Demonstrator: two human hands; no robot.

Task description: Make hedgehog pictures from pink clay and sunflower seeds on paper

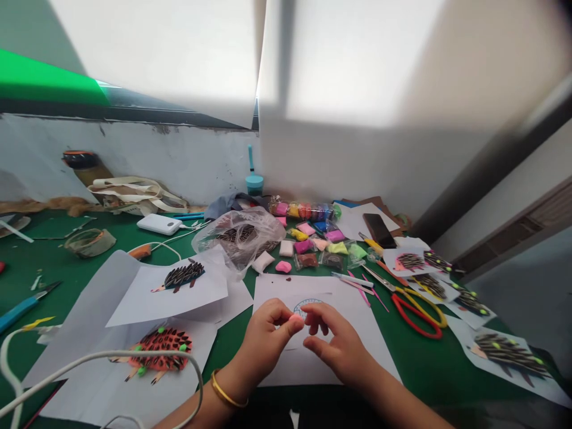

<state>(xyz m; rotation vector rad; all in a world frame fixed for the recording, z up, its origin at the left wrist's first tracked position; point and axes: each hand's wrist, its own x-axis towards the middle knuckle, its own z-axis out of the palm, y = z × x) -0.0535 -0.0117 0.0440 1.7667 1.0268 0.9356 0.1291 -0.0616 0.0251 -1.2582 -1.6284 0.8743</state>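
Between the thumb and fingers of my left hand (270,330) is a small lump of pink modelling clay (295,320). My right hand (335,339) is close beside it with thumb and fingers apart, holding nothing. Under both hands lies a white sheet of paper (357,351) bearing a blue outline drawing (308,304), partly covered by the fingers. Just beyond the sheet sits another pink clay lump (283,266). White and pink clay tools (355,283) rest at the sheet's far right corner.
Small clay packets (306,245) and a plastic bag of seeds (241,235) lie behind. Red-yellow scissors (417,307) and a phone (379,230) are to the right. Seed hedgehog pictures (163,348) lie on both sides. A white cable (89,357) crosses the left front; a craft knife (24,307) is far left.
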